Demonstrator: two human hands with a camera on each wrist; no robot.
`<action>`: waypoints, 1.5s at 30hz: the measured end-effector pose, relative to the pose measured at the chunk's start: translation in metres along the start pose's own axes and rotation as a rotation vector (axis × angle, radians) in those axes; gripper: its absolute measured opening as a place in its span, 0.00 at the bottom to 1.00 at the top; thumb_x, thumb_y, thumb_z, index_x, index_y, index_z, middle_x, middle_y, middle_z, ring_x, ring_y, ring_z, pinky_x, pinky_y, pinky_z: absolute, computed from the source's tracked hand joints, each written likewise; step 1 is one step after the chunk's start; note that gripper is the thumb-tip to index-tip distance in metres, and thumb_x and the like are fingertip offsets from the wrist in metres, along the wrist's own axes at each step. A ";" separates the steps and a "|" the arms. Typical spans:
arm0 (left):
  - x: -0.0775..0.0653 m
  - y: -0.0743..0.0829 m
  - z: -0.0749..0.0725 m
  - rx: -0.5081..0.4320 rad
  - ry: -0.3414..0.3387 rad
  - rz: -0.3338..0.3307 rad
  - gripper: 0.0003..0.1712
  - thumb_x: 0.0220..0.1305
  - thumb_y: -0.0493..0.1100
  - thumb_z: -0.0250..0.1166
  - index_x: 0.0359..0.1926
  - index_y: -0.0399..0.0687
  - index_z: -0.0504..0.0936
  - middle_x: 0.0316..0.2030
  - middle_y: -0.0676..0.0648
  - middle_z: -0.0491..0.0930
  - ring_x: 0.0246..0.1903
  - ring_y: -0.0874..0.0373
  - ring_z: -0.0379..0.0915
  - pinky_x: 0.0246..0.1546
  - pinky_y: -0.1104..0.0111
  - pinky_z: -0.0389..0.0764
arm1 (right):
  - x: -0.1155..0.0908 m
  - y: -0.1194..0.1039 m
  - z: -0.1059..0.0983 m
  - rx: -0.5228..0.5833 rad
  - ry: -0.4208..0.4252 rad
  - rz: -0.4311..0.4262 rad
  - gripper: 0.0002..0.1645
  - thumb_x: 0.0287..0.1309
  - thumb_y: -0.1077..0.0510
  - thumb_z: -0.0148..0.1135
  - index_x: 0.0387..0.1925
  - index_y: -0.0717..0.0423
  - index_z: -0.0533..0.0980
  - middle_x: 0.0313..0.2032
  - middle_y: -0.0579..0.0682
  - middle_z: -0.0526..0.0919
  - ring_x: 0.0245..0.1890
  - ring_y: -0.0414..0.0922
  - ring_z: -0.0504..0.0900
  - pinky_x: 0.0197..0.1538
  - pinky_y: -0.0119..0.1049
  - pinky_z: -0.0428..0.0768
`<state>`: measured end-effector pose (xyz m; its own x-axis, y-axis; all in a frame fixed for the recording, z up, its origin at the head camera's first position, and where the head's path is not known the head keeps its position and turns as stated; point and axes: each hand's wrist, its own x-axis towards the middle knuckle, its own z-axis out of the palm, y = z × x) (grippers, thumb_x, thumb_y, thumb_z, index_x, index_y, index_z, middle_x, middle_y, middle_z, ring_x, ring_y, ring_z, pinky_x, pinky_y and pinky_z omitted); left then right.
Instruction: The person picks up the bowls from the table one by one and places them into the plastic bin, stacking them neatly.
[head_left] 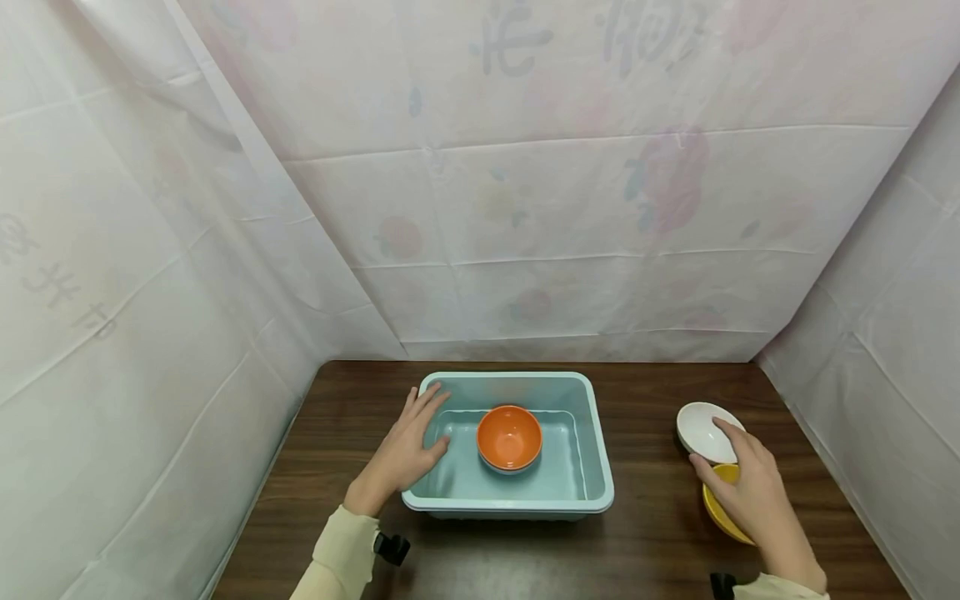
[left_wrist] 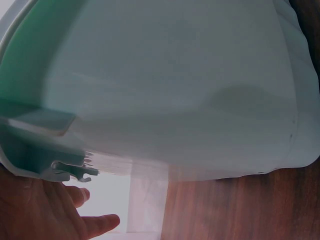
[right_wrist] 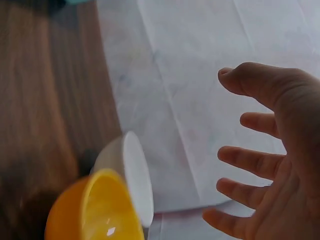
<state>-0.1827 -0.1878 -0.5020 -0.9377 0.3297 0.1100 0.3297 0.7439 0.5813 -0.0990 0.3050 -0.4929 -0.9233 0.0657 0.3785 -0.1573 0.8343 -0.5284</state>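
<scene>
A light blue plastic basin (head_left: 507, 505) holds an orange bowl (head_left: 509, 437), with a pale edge showing under the bowl. My left hand (head_left: 408, 446) is at the basin's left rim, fingers spread and extended over its inside. In the left wrist view, that hand (left_wrist: 47, 210) appears beside the basin's outer wall (left_wrist: 190, 90). On the right, a white bowl (head_left: 703, 429) sits just behind a yellow bowl (head_left: 723, 517). Over these two hovers my right hand (head_left: 753, 492), thumb and fingers apart and holding nothing. The right wrist view has the hand (right_wrist: 275, 150) above the yellow bowl (right_wrist: 107, 210) and white bowl (right_wrist: 137, 180).
Everything stands on a dark brown wooden table (head_left: 637, 550). White printed cloth (head_left: 570, 208) hangs behind it, and more cloth sheets (head_left: 150, 375) enclose the left and right sides. Table surface separates the basin from the bowls at right.
</scene>
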 end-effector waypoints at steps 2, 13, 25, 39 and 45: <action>0.000 0.000 0.000 0.000 0.000 0.002 0.39 0.70 0.49 0.65 0.79 0.52 0.63 0.82 0.48 0.51 0.81 0.35 0.34 0.71 0.33 0.58 | -0.006 0.007 -0.002 -0.026 0.002 0.032 0.38 0.59 0.53 0.73 0.66 0.67 0.70 0.61 0.79 0.72 0.60 0.77 0.67 0.57 0.75 0.65; 0.002 -0.001 0.001 0.005 0.003 0.003 0.39 0.70 0.49 0.65 0.79 0.53 0.63 0.82 0.48 0.51 0.81 0.34 0.33 0.71 0.33 0.59 | -0.025 0.035 -0.003 -0.092 0.046 0.115 0.46 0.56 0.50 0.73 0.67 0.70 0.65 0.61 0.81 0.66 0.60 0.82 0.60 0.60 0.80 0.56; 0.004 -0.001 -0.001 0.011 0.004 0.002 0.40 0.70 0.48 0.65 0.79 0.53 0.62 0.82 0.48 0.51 0.81 0.34 0.33 0.71 0.33 0.59 | -0.026 0.044 -0.003 -0.168 -0.125 0.346 0.65 0.57 0.29 0.67 0.78 0.65 0.51 0.67 0.82 0.57 0.67 0.84 0.50 0.55 0.85 0.51; -0.004 -0.002 0.005 -0.002 -0.012 -0.017 0.40 0.70 0.48 0.65 0.79 0.52 0.62 0.82 0.51 0.49 0.81 0.36 0.32 0.71 0.33 0.59 | -0.039 0.049 0.003 -0.195 -0.222 0.420 0.68 0.57 0.25 0.65 0.77 0.67 0.49 0.67 0.83 0.53 0.65 0.85 0.49 0.55 0.84 0.54; 0.001 -0.002 0.001 0.009 -0.005 -0.009 0.39 0.70 0.48 0.65 0.79 0.53 0.63 0.82 0.50 0.50 0.81 0.37 0.33 0.71 0.34 0.59 | -0.039 0.047 0.005 -0.196 -0.220 0.419 0.68 0.56 0.25 0.65 0.77 0.67 0.50 0.67 0.83 0.54 0.64 0.84 0.52 0.53 0.82 0.58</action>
<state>-0.1840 -0.1881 -0.5041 -0.9402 0.3256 0.1003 0.3218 0.7519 0.5754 -0.0728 0.3390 -0.5366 -0.9481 0.3175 -0.0159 0.2918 0.8492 -0.4401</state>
